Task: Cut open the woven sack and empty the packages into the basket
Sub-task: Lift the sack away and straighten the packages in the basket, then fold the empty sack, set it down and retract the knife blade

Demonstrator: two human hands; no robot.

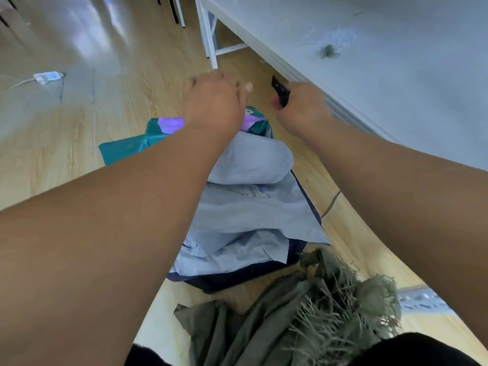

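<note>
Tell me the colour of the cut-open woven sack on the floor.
Olive green, with frayed pale strands along its cut edge: the woven sack, seen in the head view.

A white table stands on the wooden floor.

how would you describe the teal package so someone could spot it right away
Start at the pile of pale grey-blue packages on the wooden floor. At its far end, under the left hand, lies the teal package. Only it is teal with purple patches.
</note>
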